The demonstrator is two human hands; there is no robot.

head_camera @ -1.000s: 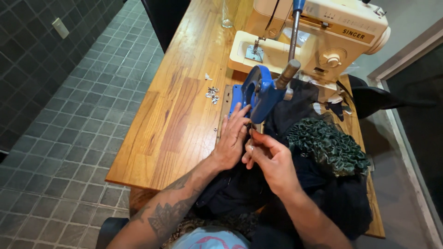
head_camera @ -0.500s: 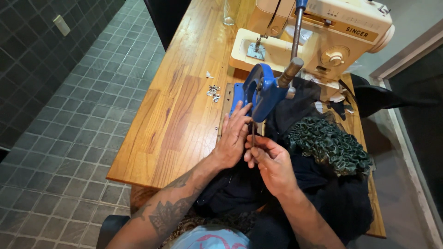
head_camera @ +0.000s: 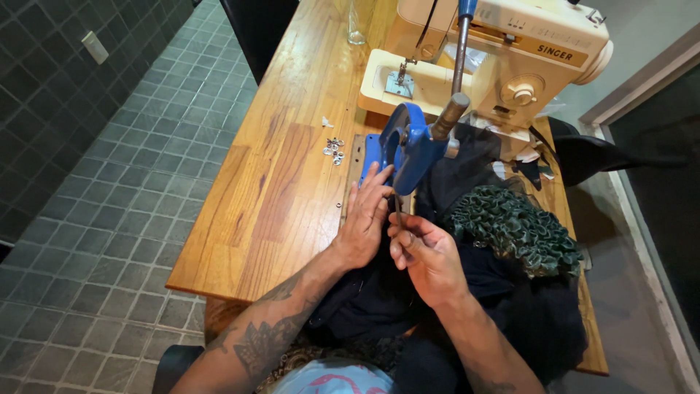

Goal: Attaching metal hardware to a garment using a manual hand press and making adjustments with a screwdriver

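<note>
A blue hand press (head_camera: 405,146) with a long lever stands on the wooden table (head_camera: 292,175). My left hand (head_camera: 364,219) lies flat beside the press base, fingers stretched toward it, resting on black fabric (head_camera: 379,299). My right hand (head_camera: 426,255) pinches the black fabric just under the press head; whatever small piece sits between its fingertips is too small to make out. A ruffled dark green fabric (head_camera: 514,230) lies to the right of my right hand.
A cream sewing machine (head_camera: 496,58) stands at the back of the table. Several small metal eyelets (head_camera: 335,148) lie left of the press. A clear glass (head_camera: 357,22) stands at the far edge. Grey tiled floor (head_camera: 109,204) lies left.
Both hands have stayed at the press; my left fingers have edged slightly closer to the press base. Nothing else has moved.
</note>
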